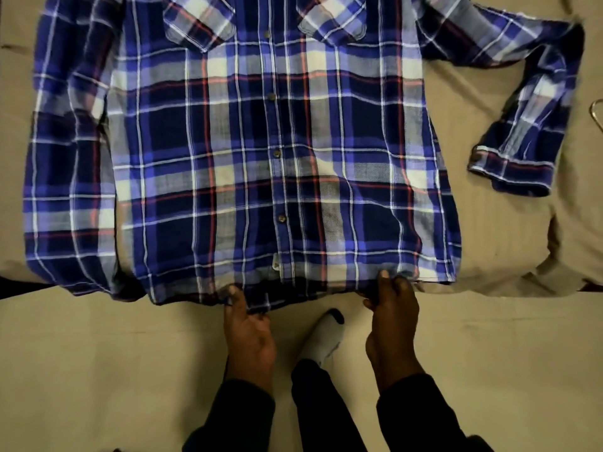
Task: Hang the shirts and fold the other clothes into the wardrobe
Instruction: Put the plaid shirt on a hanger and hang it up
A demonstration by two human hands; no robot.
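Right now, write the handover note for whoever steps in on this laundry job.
Left hand: pinching the bottom hem of the plaid shirt.
Right hand: pinching the same hem, further right.
Shirt: buttoned, front up, spread flat on the tan bed cover; one sleeve lies along its side, the other sleeve bends outward.
Possible hanger edge at the right border.
Done: shirt laid out.
Left: hang it; no wardrobe or other clothes in view.

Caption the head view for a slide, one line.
Both hands, left hand and right hand, pinch the bottom hem of a buttoned blue plaid shirt spread flat on a tan bed.
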